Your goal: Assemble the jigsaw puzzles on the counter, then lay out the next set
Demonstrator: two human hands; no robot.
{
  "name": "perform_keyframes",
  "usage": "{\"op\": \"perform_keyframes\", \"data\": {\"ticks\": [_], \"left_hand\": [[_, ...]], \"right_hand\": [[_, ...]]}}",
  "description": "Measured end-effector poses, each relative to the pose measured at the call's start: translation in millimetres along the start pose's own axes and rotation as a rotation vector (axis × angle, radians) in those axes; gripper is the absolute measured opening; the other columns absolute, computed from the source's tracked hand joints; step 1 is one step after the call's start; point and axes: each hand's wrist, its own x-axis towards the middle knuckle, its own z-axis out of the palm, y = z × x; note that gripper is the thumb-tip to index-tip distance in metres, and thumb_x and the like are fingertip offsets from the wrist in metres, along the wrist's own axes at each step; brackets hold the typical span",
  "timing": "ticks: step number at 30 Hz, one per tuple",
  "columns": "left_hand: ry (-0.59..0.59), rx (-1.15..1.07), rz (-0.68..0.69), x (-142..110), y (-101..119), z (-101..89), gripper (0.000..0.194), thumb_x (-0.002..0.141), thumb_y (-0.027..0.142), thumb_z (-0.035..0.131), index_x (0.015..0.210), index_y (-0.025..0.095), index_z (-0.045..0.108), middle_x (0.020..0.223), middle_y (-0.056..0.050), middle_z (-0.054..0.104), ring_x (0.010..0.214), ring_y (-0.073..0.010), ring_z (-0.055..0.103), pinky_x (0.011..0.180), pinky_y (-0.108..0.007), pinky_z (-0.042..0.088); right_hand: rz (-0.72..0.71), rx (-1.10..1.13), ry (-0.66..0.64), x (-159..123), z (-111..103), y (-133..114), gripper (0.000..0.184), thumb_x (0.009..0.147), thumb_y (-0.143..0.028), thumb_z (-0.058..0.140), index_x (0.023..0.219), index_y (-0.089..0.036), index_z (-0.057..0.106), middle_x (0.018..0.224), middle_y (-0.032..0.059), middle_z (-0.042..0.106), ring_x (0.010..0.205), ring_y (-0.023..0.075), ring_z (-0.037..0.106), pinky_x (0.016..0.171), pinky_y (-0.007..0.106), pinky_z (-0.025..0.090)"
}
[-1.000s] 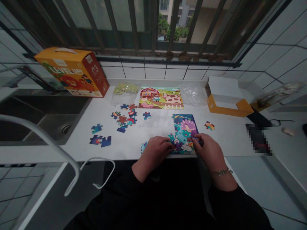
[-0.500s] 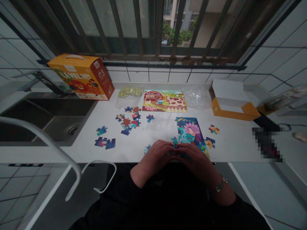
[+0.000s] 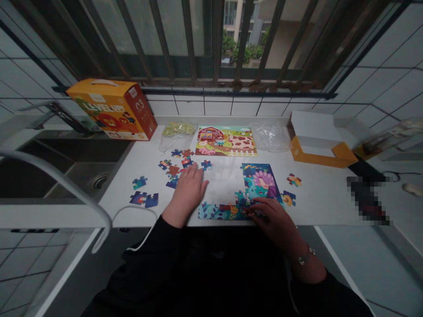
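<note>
as left hand [image 3: 188,191] lies open, right hand [image 3: 272,218] curls on partly built peacock jigsaw [image 3: 259,185]

I'm looking out at a barred window [image 3: 211,39] with dark metal grilles, and the daylight through it seems flat and dim, though the view is poor. Beyond the glass, I can pick out a pale building [image 3: 239,22] and green shrubs [image 3: 243,53]. White wall tiles [image 3: 390,83] meet a white countertop [image 3: 224,185], with a steel sink [image 3: 82,152] set in at the left under a curved faucet [image 3: 49,165]. Pale floor tiles [image 3: 360,273] show below.
</note>
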Motion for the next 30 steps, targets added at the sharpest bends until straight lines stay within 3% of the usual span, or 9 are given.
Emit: {"op": "perform_keyframes", "data": {"ticks": [4,7,10,14,19,25,30], "left_hand": [[0.040,0.090,-0.130,19.4,-12.8,-5.2,0.044,0.101,0.030,0.067,0.138,0.006,0.062,0.162,-0.035,0.051,0.148,-0.0484,0.053,0.122,-0.070,0.042],[-0.050,0.164,-0.205,19.0,-10.6,-5.7,0.052,0.105,0.035,0.062,0.144,0.002,0.059,0.160,-0.037,0.052,0.147,-0.0487,0.055,0.121,-0.065,0.044],[-0.178,0.229,-0.218,5.3,1.2,-0.3,0.063,0.109,0.044,0.057,0.153,-0.001,0.054,0.167,-0.037,0.045,0.157,-0.0481,0.045,0.129,-0.058,0.038],[-0.270,0.231,-0.193,-14.8,18.9,3.5,0.079,0.109,0.055,0.055,0.164,-0.001,0.043,0.175,-0.037,0.030,0.164,-0.0505,0.033,0.133,-0.057,0.031],[-0.320,0.174,-0.194,-11.3,23.8,-5.0,0.080,0.109,0.060,0.054,0.166,0.006,0.044,0.177,-0.033,0.030,0.165,-0.0504,0.031,0.132,-0.059,0.031],[-0.278,0.249,-0.325,26.4,-10.0,-5.5,0.082,0.111,0.062,0.045,0.166,0.002,0.043,0.175,-0.035,0.033,0.164,-0.0493,0.034,0.131,-0.062,0.030],[-0.189,0.287,-0.372,48.6,-49.5,-7.3,0.069,0.112,0.048,0.044,0.157,-0.003,0.051,0.164,-0.035,0.050,0.156,-0.0479,0.044,0.127,-0.059,0.034]], "right_hand": [[-0.002,-0.015,0.007,-4.5,3.0,6.1,0.013,0.103,-0.030,0.072,0.114,-0.028,0.078,0.130,0.0102,0.077,0.120,0.0321,0.072,0.103,0.054,0.061],[-0.017,-0.034,0.042,-6.6,5.7,11.2,0.013,0.105,-0.031,0.071,0.115,-0.028,0.078,0.130,0.0106,0.076,0.119,0.0317,0.073,0.102,0.054,0.062],[-0.047,-0.046,0.097,-7.2,8.6,15.5,0.013,0.105,-0.032,0.071,0.115,-0.027,0.077,0.128,0.0107,0.077,0.115,0.0307,0.074,0.098,0.052,0.063],[-0.071,-0.082,0.131,-7.2,12.1,18.3,0.013,0.104,-0.032,0.074,0.116,-0.029,0.077,0.128,0.0097,0.077,0.116,0.0312,0.074,0.097,0.051,0.063],[-0.100,-0.104,0.161,-8.4,15.1,20.2,0.014,0.104,-0.033,0.074,0.117,-0.029,0.075,0.128,0.0099,0.077,0.113,0.0306,0.075,0.095,0.051,0.063],[-0.109,-0.105,0.154,-10.6,14.4,21.6,0.014,0.104,-0.033,0.073,0.118,-0.029,0.075,0.130,0.0101,0.077,0.113,0.0312,0.075,0.095,0.052,0.063],[-0.109,-0.118,0.148,-12.5,15.9,24.2,0.015,0.104,-0.032,0.074,0.119,-0.029,0.073,0.132,0.0101,0.076,0.115,0.0310,0.075,0.096,0.052,0.062]]}}
